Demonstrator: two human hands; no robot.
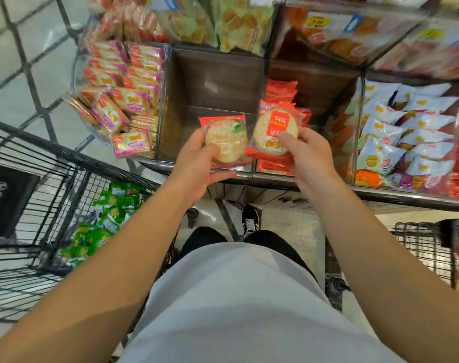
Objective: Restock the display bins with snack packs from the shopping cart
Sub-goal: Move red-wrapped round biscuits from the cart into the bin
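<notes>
Both hands, left (197, 163) and right (305, 150), each grip a snack pack (227, 140) above the bins (212, 82).

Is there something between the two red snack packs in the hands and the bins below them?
Nothing visible blocks the way. The left hand holds one red snack pack above the nearly empty bin. The right hand holds another pack above the bin of red packs. Both bins are open on top.

Far upper bins (354, 30) are motion-blurred; the yellow price label (316, 22) is unreadable. Left shopping cart (39, 205) and right cart (432, 252) are cut off by the frame edges.
</notes>
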